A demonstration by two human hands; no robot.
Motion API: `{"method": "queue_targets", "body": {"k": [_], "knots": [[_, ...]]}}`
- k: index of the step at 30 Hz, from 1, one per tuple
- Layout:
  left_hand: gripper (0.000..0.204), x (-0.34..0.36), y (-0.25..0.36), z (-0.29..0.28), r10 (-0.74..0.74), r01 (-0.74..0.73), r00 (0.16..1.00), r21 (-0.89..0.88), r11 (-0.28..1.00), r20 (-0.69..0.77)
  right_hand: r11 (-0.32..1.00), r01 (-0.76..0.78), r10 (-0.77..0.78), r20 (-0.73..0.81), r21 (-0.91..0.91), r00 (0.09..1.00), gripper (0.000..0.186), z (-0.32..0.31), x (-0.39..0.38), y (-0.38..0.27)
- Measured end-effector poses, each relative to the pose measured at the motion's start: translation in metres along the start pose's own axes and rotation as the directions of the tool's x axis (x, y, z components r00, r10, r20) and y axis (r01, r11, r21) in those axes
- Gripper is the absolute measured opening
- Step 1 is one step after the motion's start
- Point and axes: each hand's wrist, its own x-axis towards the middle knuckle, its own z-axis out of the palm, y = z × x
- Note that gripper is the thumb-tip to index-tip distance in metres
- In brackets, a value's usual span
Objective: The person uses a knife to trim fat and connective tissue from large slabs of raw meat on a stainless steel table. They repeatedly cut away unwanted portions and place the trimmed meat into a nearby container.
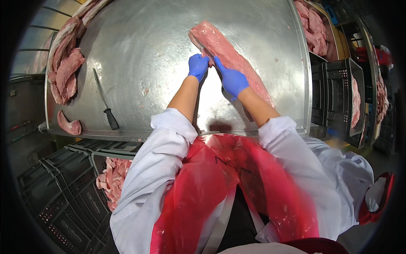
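Observation:
A long pink slab of meat lies slanted on the steel table. My left hand in a blue glove is closed on a small strip at the slab's left edge. My right hand, also gloved, grips a knife with its forefinger stretched along it; the blade lies at that same edge, partly hidden. A sharpening steel with a black handle rests to the left of my hands.
Meat pieces line the table's left side, with a smaller piece nearer. Crates of meat stand right and lower left. More dark crates flank the right edge. Another person's white sleeve shows at lower right.

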Motion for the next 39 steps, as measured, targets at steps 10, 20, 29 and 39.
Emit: {"method": "queue_targets", "body": {"k": [10,20,29,39], "knots": [[0.013,0.003,-0.044,-0.033,-0.025,0.02,1.0,-0.231,0.973,-0.017,0.998,-0.062,0.064,0.218,-0.014,0.974,0.078,-0.012,-0.144,0.042],[0.012,-0.026,0.011,-0.014,-0.036,0.055,0.997,-0.339,0.939,0.062,0.941,0.295,-0.229,-0.33,0.164,0.916,0.075,0.037,-0.05,0.019],[0.01,-0.043,0.073,0.004,0.02,-0.005,0.995,-0.163,0.987,0.095,0.55,0.043,0.153,-0.151,0.834,0.977,0.082,0.044,0.005,-0.026],[0.009,-0.071,0.108,0.02,0.069,-0.045,0.989,-0.175,0.984,0.134,0.702,0.24,0.13,-0.451,0.671,0.883,0.043,0.175,-0.003,-0.034]]}}
